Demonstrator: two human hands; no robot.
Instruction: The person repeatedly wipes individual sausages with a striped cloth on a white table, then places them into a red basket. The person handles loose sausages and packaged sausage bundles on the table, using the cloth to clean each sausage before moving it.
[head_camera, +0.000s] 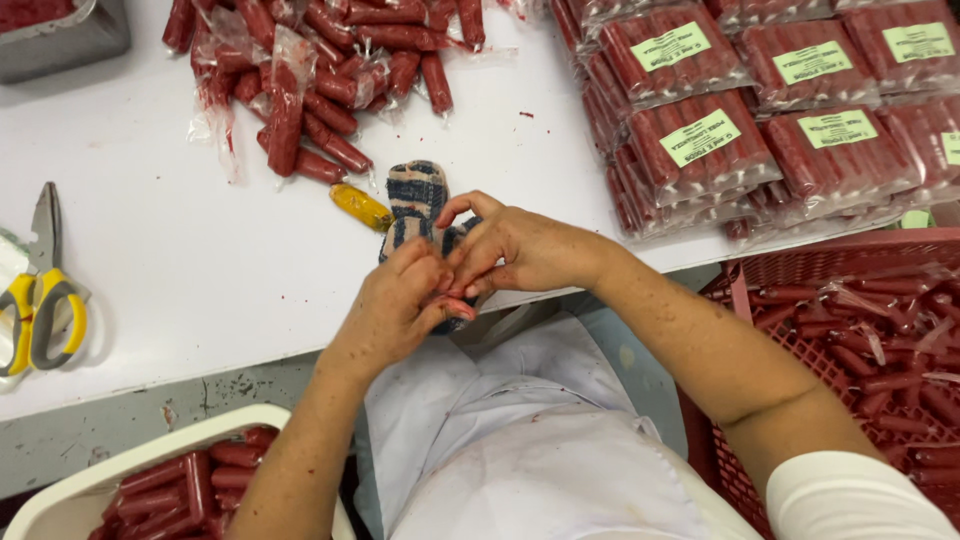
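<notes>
Right now I see both hands meeting at the near edge of the white tabletop (200, 260), over a folded blue-and-white checked cloth (418, 195). My left hand (400, 305) and right hand (510, 250) press their fingertips together on something small and reddish between them; it is too hidden to name, so I can only say the fingers (455, 275) are pinched close on it, touching the cloth's near end. Just beyond the fingers, beside the cloth, lies a small yellow piece (361, 207). Farther out from the fingers sits a loose pile of red sausages (320, 80), some in clear wrap. To the right of the fingers, stacked packs of red sausages with green labels (760, 100) cover the tabletop, and nearer, below them, stands a red plastic crate (850, 330) with more sausages. Well to the left of the fingers lie scissors with yellow handles (40, 290). Closer to me, lower left, a white tub (120, 470) holds red sausages.
</notes>
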